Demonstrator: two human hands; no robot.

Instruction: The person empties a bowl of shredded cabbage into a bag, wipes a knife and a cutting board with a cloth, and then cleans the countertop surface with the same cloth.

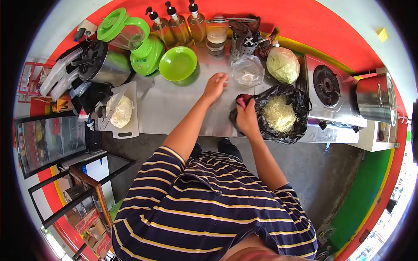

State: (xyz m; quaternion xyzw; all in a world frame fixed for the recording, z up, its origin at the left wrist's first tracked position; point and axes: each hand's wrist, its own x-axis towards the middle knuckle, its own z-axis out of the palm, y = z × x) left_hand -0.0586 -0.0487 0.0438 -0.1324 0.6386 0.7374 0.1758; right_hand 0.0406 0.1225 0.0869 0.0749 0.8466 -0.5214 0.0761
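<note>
Over the middle of the steel counter (pixel 176 111), my left hand (pixel 214 89) is loosely curled, its fingers partly apart with nothing visible in them. My right hand (pixel 247 116) is closed on a reddish-pink thing (pixel 244 100) at the left side of a black plastic bag (pixel 301 99); I cannot tell what this thing is. Part of the bag's dark plastic shows on both sides of that hand. The bag's mouth gapes, showing a heap of pale shredded cabbage (pixel 278 115). Beyond the right hand lies a clear plastic bag (pixel 247 71), with a whole cabbage (pixel 283 65) to its right.
To the left, a knife (pixel 116 101) rests across a pale cabbage piece (pixel 123 114) on a white cutting board (pixel 134 124). A green bowl (pixel 178 64), green blender (pixel 148 55) and pump bottles (pixel 178 28) stand at the back. The gas stove (pixel 326 85) is on the right.
</note>
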